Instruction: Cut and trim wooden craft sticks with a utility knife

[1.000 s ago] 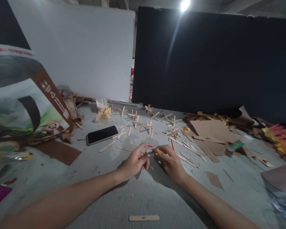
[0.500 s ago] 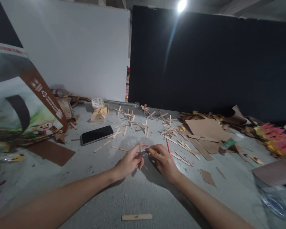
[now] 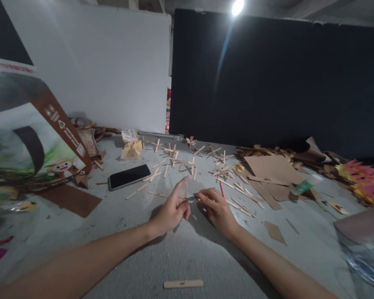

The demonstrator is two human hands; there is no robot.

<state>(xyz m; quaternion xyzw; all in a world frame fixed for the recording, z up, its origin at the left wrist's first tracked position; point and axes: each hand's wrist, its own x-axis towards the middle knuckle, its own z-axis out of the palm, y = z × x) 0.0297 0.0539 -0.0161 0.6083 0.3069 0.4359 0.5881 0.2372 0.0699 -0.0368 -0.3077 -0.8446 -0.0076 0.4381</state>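
Observation:
My left hand [image 3: 171, 209] is over the middle of the grey table, its index finger stretched out and its thumb and other fingers closed. A short craft stick [image 3: 184, 191], pale and blurred, stands up between them. My right hand [image 3: 216, 209] is closed around a small knife [image 3: 199, 199] with a yellow part showing at the fingertips. Its thin grey blade points left and reaches the left fingertips; the rest of the handle is hidden in the palm. Near the front edge of view lies a single craft stick [image 3: 183, 284] with a dark mark.
Beyond my hands are many loose and crossed craft sticks [image 3: 174, 155]. A black phone [image 3: 129, 177] lies to the left, by a printed box [image 3: 62, 137]. At right are cardboard sheets [image 3: 268, 170], a green-and-white tube [image 3: 306, 185], a red striped stick [image 3: 222, 191] and pink-yellow paper petals [image 3: 361, 180].
My left index finger has lifted from pointing right to pointing up and away. The short craft stick is now blurred. The knife stays in my right hand; the view has shifted slightly.

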